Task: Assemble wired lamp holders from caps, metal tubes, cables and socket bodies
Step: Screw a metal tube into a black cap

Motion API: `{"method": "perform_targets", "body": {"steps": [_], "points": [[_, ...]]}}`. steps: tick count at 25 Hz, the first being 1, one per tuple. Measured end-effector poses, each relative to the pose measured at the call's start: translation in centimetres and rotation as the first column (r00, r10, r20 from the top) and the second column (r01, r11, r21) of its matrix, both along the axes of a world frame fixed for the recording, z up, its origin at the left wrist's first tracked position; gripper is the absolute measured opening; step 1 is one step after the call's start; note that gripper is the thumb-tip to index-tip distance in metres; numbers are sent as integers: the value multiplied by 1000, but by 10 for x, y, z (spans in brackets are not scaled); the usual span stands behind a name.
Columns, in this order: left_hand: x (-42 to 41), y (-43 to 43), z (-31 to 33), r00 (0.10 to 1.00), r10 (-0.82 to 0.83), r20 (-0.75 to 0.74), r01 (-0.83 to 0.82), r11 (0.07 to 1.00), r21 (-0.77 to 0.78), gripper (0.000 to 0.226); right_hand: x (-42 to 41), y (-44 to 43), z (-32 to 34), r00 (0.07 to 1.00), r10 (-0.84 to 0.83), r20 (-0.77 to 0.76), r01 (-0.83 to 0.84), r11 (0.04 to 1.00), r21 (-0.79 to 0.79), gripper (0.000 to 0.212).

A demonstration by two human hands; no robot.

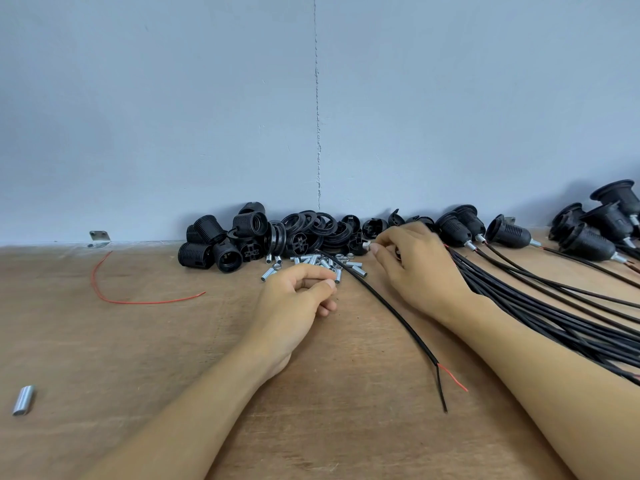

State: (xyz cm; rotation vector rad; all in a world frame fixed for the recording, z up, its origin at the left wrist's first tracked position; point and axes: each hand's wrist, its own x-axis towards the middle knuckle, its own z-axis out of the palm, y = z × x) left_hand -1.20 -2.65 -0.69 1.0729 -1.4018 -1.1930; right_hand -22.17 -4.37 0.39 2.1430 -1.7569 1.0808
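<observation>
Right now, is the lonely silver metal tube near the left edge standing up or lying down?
Lying down. The silver metal tube rests lengthwise on the brown wooden table, its curved side against the wood.

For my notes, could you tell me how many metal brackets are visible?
2: the left bracket at the wall's foot; the right bracket behind the finished holders, partly hidden. Others may be hidden.

Table top [138, 341]: bare wood, matt, grain visible; wall [173, 116]: matt painted surface, thin crack. Socket bodies [207, 247] and caps [374, 226]: black plastic, ribbed, slight sheen; metal tubes [322, 263]: bright, smooth, silvery; cables [391, 306]: smooth black sheath, semi-gloss; loose wire [104, 292]: red insulation.
</observation>
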Motion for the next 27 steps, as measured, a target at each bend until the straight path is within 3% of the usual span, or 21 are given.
{"method": "perform_targets", "body": {"steps": [3,6,16,22,27], "points": [[0,1,1,1000,1,-4,-1,1000,1,18,-6,-5,0,997,-43,66,38,997,73,17],[-1,1,1,1000,-2,0,2,1000,-2,18,-12,-8,-8,999,-30,17,26,981,192,17],[-1,0,0,1000,0,9,0,1000,-5,20,-8,-7,-3,984,152,95,-166,974,152,16],[0,-1,0,1000,-5,19,5,1000,-4,19,-8,-6,-4,988,105,112,-125,974,187,15],[0,-1,0,1000,-8,22,8,1000,0,20,-5,-7,0,954,50,297,-105,980,172,15]]}}
